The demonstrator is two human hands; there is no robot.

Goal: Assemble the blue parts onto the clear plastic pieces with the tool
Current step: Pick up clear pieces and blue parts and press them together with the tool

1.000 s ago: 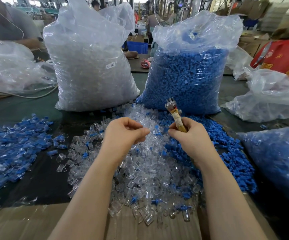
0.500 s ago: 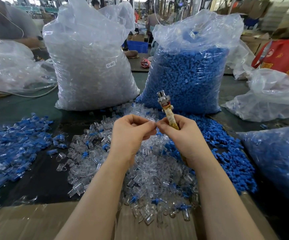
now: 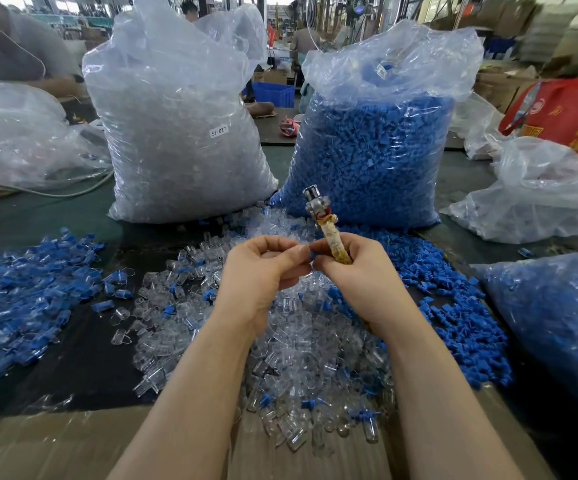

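My right hand [image 3: 357, 271] grips a tool [image 3: 325, 226] with a tape-wrapped handle and a metal head that points up. Its fingertips also pinch a small blue part [image 3: 312, 255]. My left hand [image 3: 263, 271] is curled, its fingertips meeting the right hand's at that blue part; whatever it holds is hidden inside the fingers. Under both hands lies a heap of clear plastic pieces [image 3: 280, 341] mixed with a few blue ones. Loose blue parts [image 3: 454, 306] are piled to the right of it.
A big bag of clear pieces [image 3: 183, 133] and a big bag of blue parts [image 3: 370, 150] stand behind the heap. A pile of blue-and-clear pieces [image 3: 21, 299] lies left. Another blue-filled bag [image 3: 557, 323] sits right. Cardboard [image 3: 55, 441] covers the near edge.
Both hands have come together from a small gap, fingertips now touching at a blue part. The tool in my right hand has swung left and a little higher.
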